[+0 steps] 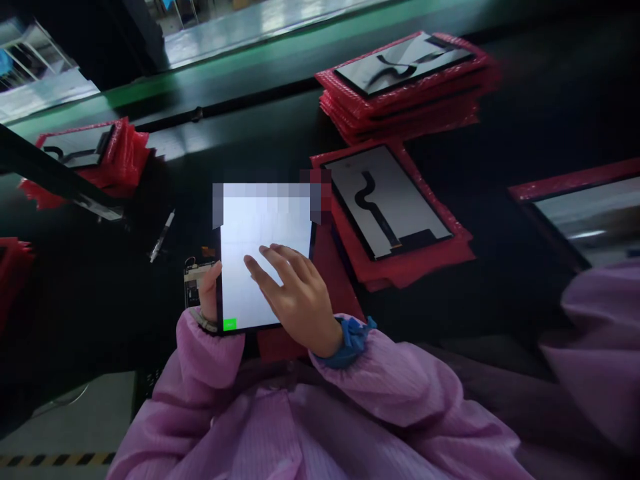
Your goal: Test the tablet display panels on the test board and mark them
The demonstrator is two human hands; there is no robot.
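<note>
A lit tablet screen glows white in front of me, with a small green patch at its lower left corner. Its top edge is blurred out. My left hand is closed on the left edge of the screen, the thumb at the side and the other fingers hidden behind. Over the middle of the screen is my right hand, its fingers spread and stretched out; whether the fingertips touch the glass I cannot tell. Just left of my left hand lies a small circuit board, partly covered by the hand.
Display panels with black ribbon cables lie on red bubble wrap: one panel to the right, a stack behind, another stack at far left. A white pen-like tool lies left. At right shows another person's pink sleeve.
</note>
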